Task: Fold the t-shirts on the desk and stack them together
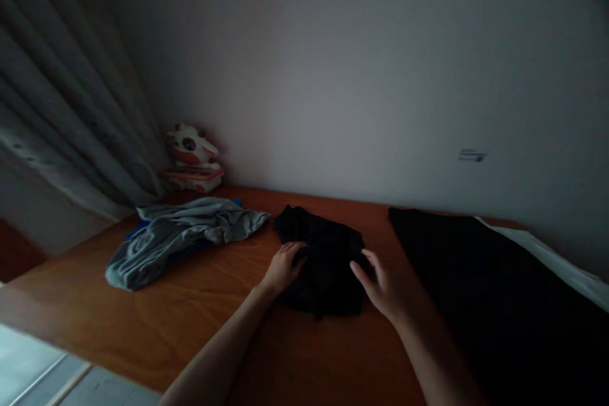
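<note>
And here's the small black garment [333, 260], lying crumpled at the middle of the desk [204, 323], between two bare hands! The left hand [284, 268] is on its left side, grip partly curled; dark folds hide whether it pinches any cloth. Over at the right edge, the right hand [382, 287] has its grip partly open, thumb and fingers apart, touching the fabric, with no firm hold to be seen.

Where's the danger? Black on black in dim light: an edge could easily be missed, leaving a layer bunched underneath. Pull unevenly with one hand and the garment could twist or slide. A wide sweep right might ruffle the large black cloth [495, 304]; one left could catch the grey clothing [190, 231].

Now the count! Two hands, one small black garment, one large black cloth, one white cloth [537, 244] showing along its far right side. Left, one grey heap, its number of garments unclear, with blue fabric [190, 251] peeking out. Far left, one cow figure [190, 146] on one box-like base [196, 179].
</note>
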`<state>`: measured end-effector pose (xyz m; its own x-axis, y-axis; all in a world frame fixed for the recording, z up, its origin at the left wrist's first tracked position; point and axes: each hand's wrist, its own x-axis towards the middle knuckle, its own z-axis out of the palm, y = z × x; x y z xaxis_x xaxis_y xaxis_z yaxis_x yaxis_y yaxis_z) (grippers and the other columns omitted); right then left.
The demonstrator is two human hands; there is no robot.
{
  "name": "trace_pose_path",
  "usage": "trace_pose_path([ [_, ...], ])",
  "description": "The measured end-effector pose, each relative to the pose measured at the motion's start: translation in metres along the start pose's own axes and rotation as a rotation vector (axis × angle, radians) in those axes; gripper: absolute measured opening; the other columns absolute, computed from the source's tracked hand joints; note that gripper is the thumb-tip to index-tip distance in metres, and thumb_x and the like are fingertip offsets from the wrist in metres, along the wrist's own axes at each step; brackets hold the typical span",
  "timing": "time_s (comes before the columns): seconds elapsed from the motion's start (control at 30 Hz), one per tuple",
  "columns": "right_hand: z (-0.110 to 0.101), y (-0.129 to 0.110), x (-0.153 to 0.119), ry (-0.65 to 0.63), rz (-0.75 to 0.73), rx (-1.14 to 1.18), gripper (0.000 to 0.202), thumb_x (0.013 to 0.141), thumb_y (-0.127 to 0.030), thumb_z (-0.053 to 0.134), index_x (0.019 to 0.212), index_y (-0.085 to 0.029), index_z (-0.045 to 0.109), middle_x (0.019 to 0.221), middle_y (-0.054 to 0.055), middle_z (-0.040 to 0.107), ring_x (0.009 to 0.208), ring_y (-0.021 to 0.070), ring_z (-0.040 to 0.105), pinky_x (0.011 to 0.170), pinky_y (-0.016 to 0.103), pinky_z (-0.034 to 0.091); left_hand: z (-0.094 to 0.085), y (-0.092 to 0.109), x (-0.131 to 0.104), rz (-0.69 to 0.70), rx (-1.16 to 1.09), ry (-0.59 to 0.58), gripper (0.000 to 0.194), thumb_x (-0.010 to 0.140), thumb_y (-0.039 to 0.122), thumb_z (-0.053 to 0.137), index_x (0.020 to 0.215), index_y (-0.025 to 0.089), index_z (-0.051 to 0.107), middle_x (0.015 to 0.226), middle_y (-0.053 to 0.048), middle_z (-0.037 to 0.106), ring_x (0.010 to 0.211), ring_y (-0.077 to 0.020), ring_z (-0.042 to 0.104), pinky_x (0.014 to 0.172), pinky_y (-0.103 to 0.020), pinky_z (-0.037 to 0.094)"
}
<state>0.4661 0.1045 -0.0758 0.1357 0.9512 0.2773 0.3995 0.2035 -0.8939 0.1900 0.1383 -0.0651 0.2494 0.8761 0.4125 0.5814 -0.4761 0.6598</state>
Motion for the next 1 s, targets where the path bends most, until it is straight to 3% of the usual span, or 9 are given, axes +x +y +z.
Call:
trace_pose_path([
  [0.13,-0.001,0.008,0.007,0.126,0.073,0.164,0.061,0.081,-0.072,0.06,0.118,-0.024,0.059,0.119,0.012,0.072,0.113,0.0289,0.067,0.099,0.042,0.052,-0.005,-0.01,0.004,-0.175,-0.22,0.221,0.03,0.093,0.038,0.053,0.118,0.024,0.063,0.113,-0.007,0.074,0.109,-0.0247,0.069,0.1,-0.039,0.053],
  [0.27,0.001,0.013,0.01,0.187,0.059,0.197,0.064,0.081,-0.075,0.058,0.119,-0.023,0.057,0.119,0.013,0.069,0.11,0.0273,0.066,0.094,0.04,0.052,-0.033,-0.012,0.009,-0.206,-0.392,0.474,0.036,0.095,0.045,0.05,0.12,0.02,0.058,0.123,-0.011,0.069,0.117,-0.024,0.065,0.104,-0.037,0.051],
  [0.4,0.002,0.016,0.011,0.159,0.077,0.158,0.073,0.07,-0.081,0.062,0.114,-0.023,0.057,0.107,0.012,0.07,0.097,0.027,0.066,0.085,0.04,0.053,-0.091,-0.005,0.021,-0.113,-0.365,0.729,0.043,0.097,0.05,0.047,0.129,0.024,0.054,0.127,-0.009,0.067,0.117,-0.0229,0.064,0.101,-0.035,0.053],
  [0.6,0.001,0.019,0.012,0.095,0.082,0.13,0.073,0.065,-0.082,0.066,0.107,-0.023,0.06,0.101,0.011,0.069,0.091,0.0266,0.066,0.081,0.04,0.053,-0.206,-0.003,0.041,0.054,-0.102,1.08,0.044,0.101,0.047,0.044,0.137,0.02,0.048,0.13,-0.008,0.064,0.12,-0.0204,0.061,0.108,-0.035,0.047],
  [0.7,0.001,0.021,0.013,0.093,0.087,0.132,0.074,0.062,-0.083,0.066,0.104,-0.023,0.061,0.099,0.011,0.07,0.088,0.0267,0.066,0.081,0.041,0.053,-0.24,-0.023,0.031,-0.071,0.163,1.008,0.042,0.097,0.032,0.05,0.137,0.018,0.051,0.144,-0.013,0.056,0.136,-0.0251,0.051,0.118,-0.041,0.038],
  [0.77,0.001,0.023,0.013,0.095,0.092,0.125,0.074,0.063,-0.083,0.066,0.104,-0.022,0.061,0.099,0.011,0.07,0.088,0.0265,0.066,0.081,0.042,0.053,-0.245,-0.043,0.016,-0.305,0.386,0.825,0.048,0.088,0.02,0.056,0.136,0.017,0.057,0.156,-0.018,0.045,0.147,-0.0338,0.038,0.122,-0.052,0.029],
  [0.83,0.001,0.026,0.014,0.093,0.092,0.115,0.074,0.064,-0.083,0.066,0.105,-0.022,0.061,0.098,0.011,0.07,0.088,0.0266,0.067,0.081,0.042,0.053,-0.239,-0.063,-0.002,-0.544,0.554,0.548,0.058,0.079,0.014,0.06,0.137,0.02,0.06,0.163,-0.018,0.036,0.15,-0.0438,0.029,0.12,-0.065,0.024],
  [0.9,0.001,0.029,0.014,0.09,0.087,0.108,0.074,0.064,-0.082,0.066,0.106,-0.022,0.062,0.098,0.011,0.071,0.088,0.027,0.067,0.08,0.041,0.053,-0.228,-0.075,-0.016,-0.661,0.646,0.334,0.066,0.076,0.013,0.059,0.142,0.024,0.058,0.168,-0.015,0.028,0.151,-0.0489,0.025,0.116,-0.073,0.022],
  [1.0,0.0,0.031,0.015,0.089,0.09,0.115,0.072,0.064,-0.081,0.067,0.106,-0.022,0.061,0.097,0.011,0.071,0.088,0.0274,0.068,0.081,0.041,0.054,-0.209,-0.073,-0.022,-0.677,0.768,0.301,0.07,0.079,0.014,0.055,0.148,0.02,0.052,0.17,-0.017,0.019,0.153,-0.0503,0.016,0.116,-0.075,0.016],
])
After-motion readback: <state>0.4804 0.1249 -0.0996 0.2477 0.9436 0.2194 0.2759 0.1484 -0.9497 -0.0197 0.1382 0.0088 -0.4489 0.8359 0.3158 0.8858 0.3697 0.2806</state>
